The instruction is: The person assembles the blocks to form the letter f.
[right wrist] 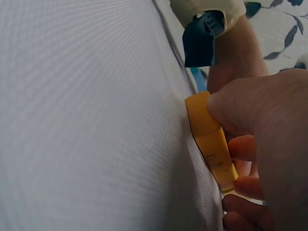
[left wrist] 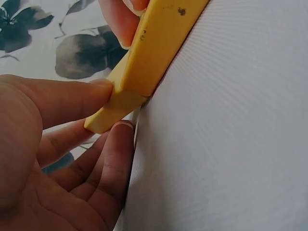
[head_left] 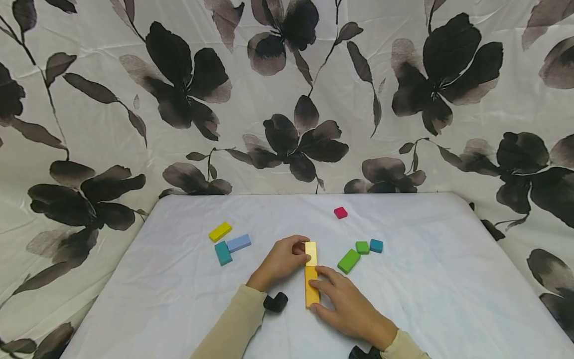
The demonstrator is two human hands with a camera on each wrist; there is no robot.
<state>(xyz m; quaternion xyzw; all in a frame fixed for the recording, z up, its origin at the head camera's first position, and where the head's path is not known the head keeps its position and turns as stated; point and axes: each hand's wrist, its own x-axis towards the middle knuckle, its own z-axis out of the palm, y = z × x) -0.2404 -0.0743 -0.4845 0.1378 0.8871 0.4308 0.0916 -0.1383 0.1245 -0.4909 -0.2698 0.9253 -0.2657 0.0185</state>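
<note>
Two yellow wooden blocks lie end to end in a line at the middle of the table. The far one, a pale yellow block (head_left: 311,253), is pinched between the thumb and fingers of my left hand (head_left: 279,260). My right hand (head_left: 347,305) holds the near, orange-yellow block (head_left: 311,289), thumb at its near end and fingertips along its right side. In the left wrist view the pale block (left wrist: 113,109) meets the end of the orange-yellow block (left wrist: 161,45). Dark specks mark the orange-yellow block (right wrist: 214,153) in the right wrist view.
Left of the hands lie a yellow block (head_left: 220,232), a light blue block (head_left: 239,243) and a teal block (head_left: 222,253). To the right are a long green block (head_left: 349,261), a small green block (head_left: 362,248), a blue block (head_left: 376,246) and, farther back, a red block (head_left: 341,213). Floral cloth (head_left: 358,99) hangs behind the white table.
</note>
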